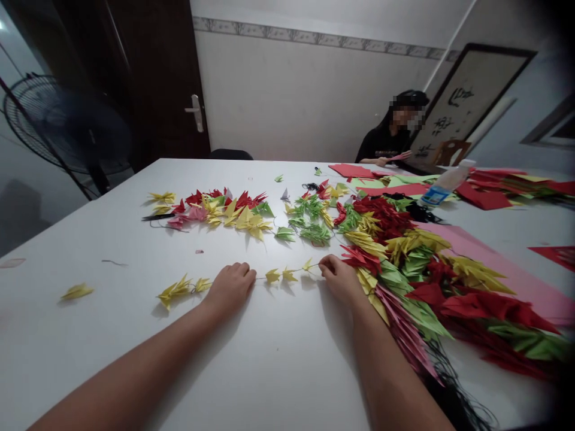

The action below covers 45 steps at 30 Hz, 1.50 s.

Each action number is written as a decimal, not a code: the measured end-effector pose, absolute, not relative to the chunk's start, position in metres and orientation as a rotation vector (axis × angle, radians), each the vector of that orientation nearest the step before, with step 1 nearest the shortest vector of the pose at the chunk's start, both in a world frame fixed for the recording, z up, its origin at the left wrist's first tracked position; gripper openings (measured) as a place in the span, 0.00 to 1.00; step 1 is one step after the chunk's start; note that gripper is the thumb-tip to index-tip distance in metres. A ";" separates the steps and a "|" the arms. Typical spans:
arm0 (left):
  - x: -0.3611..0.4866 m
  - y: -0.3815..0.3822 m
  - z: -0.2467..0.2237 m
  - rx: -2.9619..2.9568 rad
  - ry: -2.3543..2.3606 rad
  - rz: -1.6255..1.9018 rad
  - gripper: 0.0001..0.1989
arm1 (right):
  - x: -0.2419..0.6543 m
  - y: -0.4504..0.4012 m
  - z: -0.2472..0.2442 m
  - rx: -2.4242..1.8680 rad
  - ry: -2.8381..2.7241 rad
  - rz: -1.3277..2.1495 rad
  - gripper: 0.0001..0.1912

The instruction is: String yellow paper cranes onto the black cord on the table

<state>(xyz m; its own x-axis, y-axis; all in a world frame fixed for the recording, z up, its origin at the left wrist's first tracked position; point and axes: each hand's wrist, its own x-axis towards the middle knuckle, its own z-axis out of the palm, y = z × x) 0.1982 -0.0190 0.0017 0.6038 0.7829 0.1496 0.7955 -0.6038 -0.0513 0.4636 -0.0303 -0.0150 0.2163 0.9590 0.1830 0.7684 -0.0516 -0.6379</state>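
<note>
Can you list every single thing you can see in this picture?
String of paper cranes: one, yellow, on black thread, between the grips
Loose paper cranes: many, red, yellow, green and pink, heaped across the table
Table: one, white, under everything
Paper sheet: one, pink, right side of table
Paper sheets: several, red, far end of table
Plastic bottle: one, clear with blue label, far right
Thread bunch: one, black, near right table edge
Standing fan: one, black, left
Door: one, dark brown, back left
Co-worker: one, black top, far side of table
Left grip: one, on the string
Right grip: one, at the string's end
</note>
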 end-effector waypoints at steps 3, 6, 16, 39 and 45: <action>0.179 -0.019 0.005 -2.689 -1.333 -0.121 0.12 | 0.464 -0.031 -0.014 -1.872 -1.598 0.401 0.07; 0.164 -0.022 0.006 -2.645 -1.353 -0.088 0.12 | 0.463 -0.032 -0.013 -1.861 -1.618 0.405 0.06; 0.136 -0.018 0.003 -2.640 -1.249 -0.023 0.16 | 0.463 -0.032 -0.012 -1.888 -1.608 0.418 0.06; 0.320 -0.010 -0.001 -2.827 -1.315 -0.326 0.14 | 0.461 -0.036 -0.004 -1.726 -1.618 0.493 0.08; 0.277 -0.007 -0.001 -2.790 -1.299 -0.221 0.12 | 0.462 -0.037 -0.001 -1.757 -1.619 0.443 0.07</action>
